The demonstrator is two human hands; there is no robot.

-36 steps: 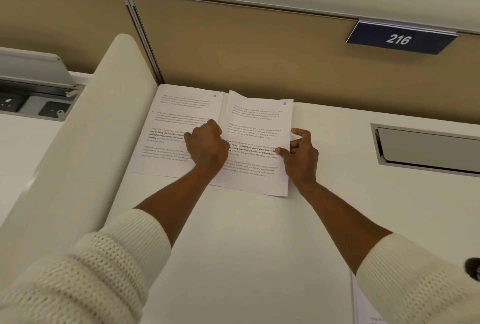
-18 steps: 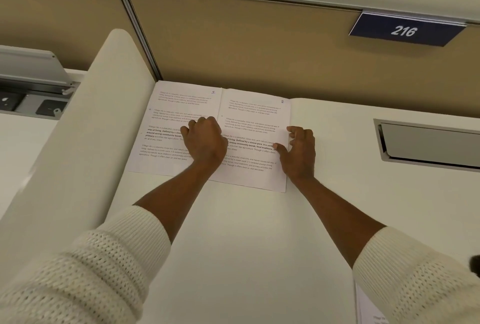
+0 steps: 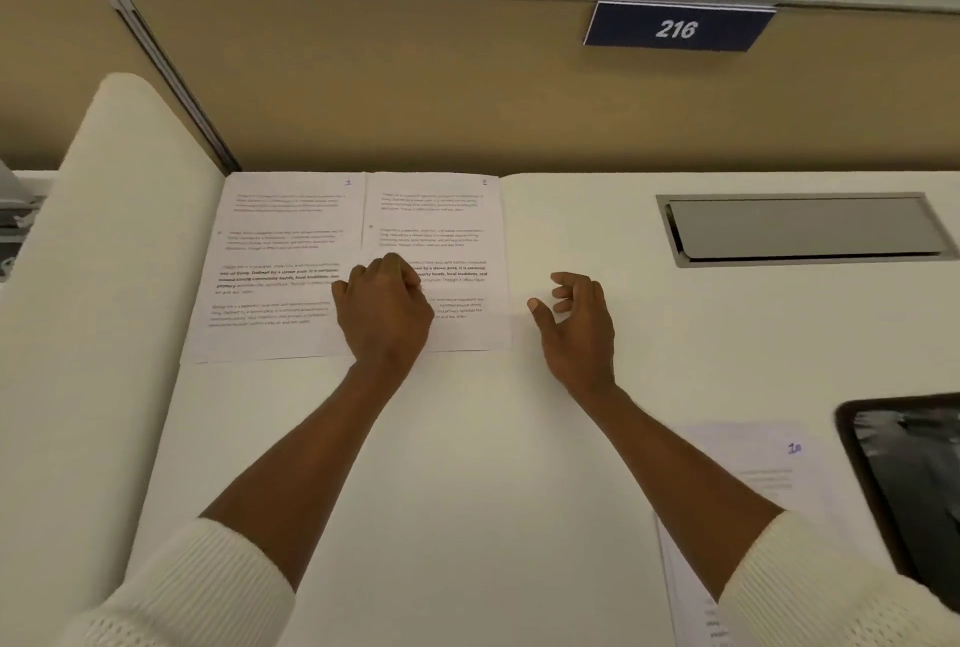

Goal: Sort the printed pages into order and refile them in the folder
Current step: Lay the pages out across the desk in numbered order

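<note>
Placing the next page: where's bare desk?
Free: the strip between page 2 and the hatch, beyond the right hand; also the desk middle, nearer than both pages. Crowded: back left, page 1 abutting page 2, left hand over their seam; front right, page 10 beside a dark item.

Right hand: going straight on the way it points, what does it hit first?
Probably the right edge of the page marked 2: the right hand angles forward-left, thumb close to that edge. Its height above the desk is unclear.
</note>
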